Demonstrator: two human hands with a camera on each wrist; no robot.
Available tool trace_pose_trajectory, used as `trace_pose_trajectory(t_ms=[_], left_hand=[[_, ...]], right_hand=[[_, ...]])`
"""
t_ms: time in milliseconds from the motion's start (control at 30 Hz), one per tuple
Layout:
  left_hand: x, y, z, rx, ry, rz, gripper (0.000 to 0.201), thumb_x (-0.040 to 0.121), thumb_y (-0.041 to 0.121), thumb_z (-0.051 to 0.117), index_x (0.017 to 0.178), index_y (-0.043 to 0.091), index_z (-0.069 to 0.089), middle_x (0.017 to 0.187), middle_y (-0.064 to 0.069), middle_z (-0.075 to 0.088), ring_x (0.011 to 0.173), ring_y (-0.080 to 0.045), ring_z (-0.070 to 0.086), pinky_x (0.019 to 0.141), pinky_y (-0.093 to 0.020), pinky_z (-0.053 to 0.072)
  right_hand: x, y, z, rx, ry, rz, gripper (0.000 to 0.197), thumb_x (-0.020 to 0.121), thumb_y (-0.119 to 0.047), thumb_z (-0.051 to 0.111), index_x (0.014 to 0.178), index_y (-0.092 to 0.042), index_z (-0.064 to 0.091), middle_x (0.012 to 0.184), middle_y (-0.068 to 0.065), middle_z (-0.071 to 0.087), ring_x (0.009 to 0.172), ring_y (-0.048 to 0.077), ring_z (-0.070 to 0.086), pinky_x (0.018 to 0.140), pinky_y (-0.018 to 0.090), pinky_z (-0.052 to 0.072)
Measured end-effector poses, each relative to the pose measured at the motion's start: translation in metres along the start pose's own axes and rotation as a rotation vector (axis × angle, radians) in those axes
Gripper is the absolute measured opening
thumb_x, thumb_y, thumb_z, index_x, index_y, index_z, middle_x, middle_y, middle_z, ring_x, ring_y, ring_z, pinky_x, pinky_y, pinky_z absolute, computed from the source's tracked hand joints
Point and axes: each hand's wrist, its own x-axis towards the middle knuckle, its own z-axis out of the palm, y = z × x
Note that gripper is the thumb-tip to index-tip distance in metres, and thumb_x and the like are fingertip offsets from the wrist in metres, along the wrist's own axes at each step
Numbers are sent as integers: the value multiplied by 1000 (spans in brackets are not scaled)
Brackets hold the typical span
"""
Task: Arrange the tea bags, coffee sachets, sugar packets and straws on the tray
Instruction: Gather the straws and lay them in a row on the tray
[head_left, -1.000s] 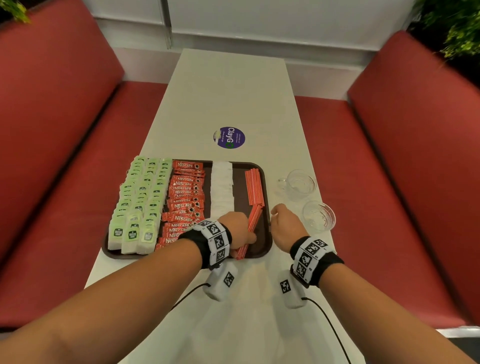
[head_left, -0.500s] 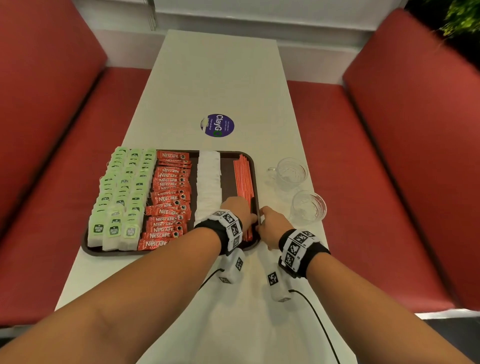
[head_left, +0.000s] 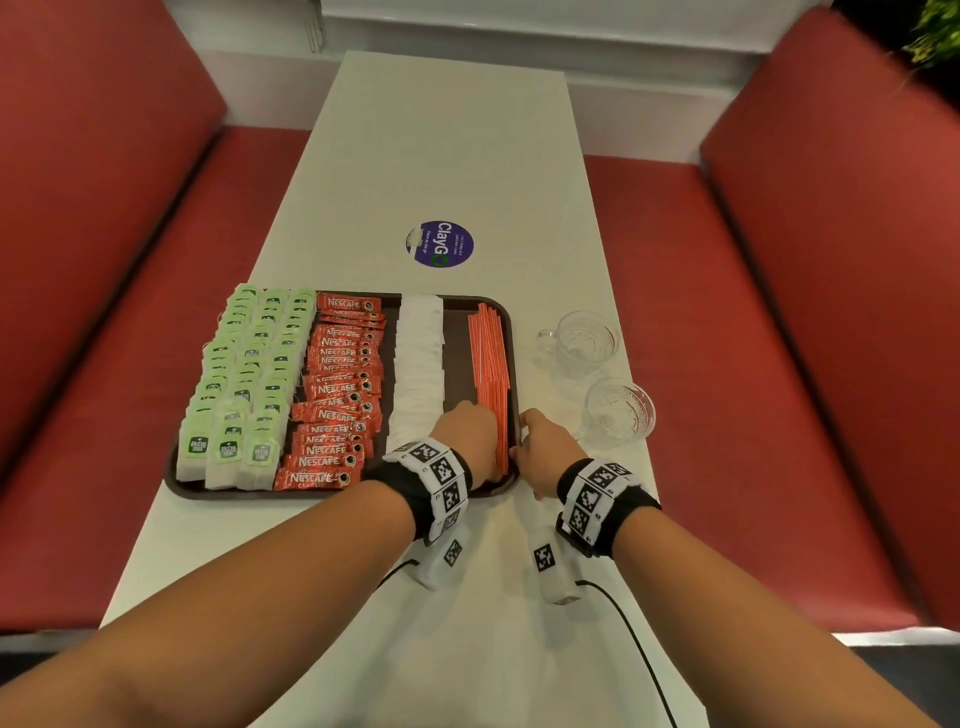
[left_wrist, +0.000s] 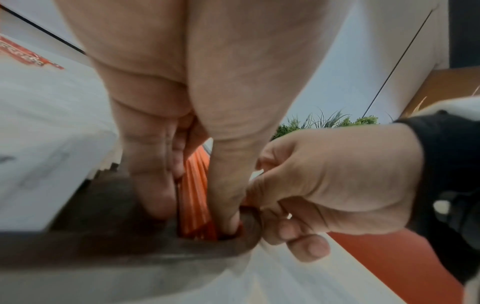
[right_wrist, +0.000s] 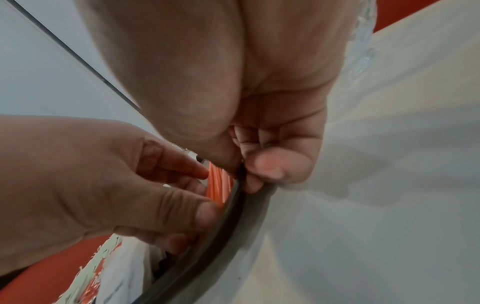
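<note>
Forearms: two bare forearms reached forward over the white table (head_left: 447, 130), each with a black wristband carrying checkered marker tiles and a small white unit below it.
Left hand: the left hand (head_left: 467, 441) lay over the near right part of the tray, fingers and thumb bent down and closed against the near ends of the straws; the left wrist view showed the thumb on one side of the bundle and the fingers on the other.
Right hand: the right hand (head_left: 543, 449) sat at the tray's right rim near its near corner, fingers curled in, the thumb and a fingertip pinching the rim edge.
Tray: the dark brown tray (head_left: 332, 496) stood flat on the table, near its front edge.
Straws: the orange straws (head_left: 488, 358) lay lengthwise in one bundle along the right rim inside the tray.
Sugar packets: the white sugar packets (head_left: 418, 364) ran in a column just left of the straws.
Coffee sachets: the red coffee sachets (head_left: 340, 395) formed a column left of the sugar.
Tea bags: the green tea bags (head_left: 244, 379) filled three rows at the left side, overhanging the left rim.
Glasses: two clear glass cups (head_left: 618, 410) stood on the table right of the tray.
Sticker: a round purple sticker (head_left: 439, 244) lay beyond the tray.
Seats: red benches (head_left: 104, 208) flanked the table.
</note>
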Motion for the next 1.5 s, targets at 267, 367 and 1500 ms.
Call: trace_pose_trajectory(t_ms=[267, 367, 1500], left_hand=[[39, -12, -42, -8, 20, -61, 27, 98, 13, 56, 121, 0, 62, 120, -13, 65, 108, -26, 64, 92, -31, 53], [60, -19, -62, -23, 41, -66, 25, 100, 11, 49, 117, -1, 64, 120, -14, 65, 113, -29, 63, 91, -33, 50], [-41, -161, -38, -342, 364, -46, 63, 81, 34, 79, 137, 25, 51, 142, 1, 53, 125, -19, 52, 106, -37, 43]], right_hand=[[2, 5, -2, 45, -54, 1, 34, 100, -17, 51, 132, -13, 40, 104, 15, 66, 61, 29, 64, 49, 36, 57], [3, 5, -1, 62, -60, -2, 35, 101, -18, 50, 134, -14, 39, 104, 16, 66, 57, 29, 63, 49, 36, 57], [-22, -7, 10, -276, 98, -123, 91, 78, -52, 73, 146, -11, 29, 133, 12, 43, 121, 30, 51, 103, 41, 47]])
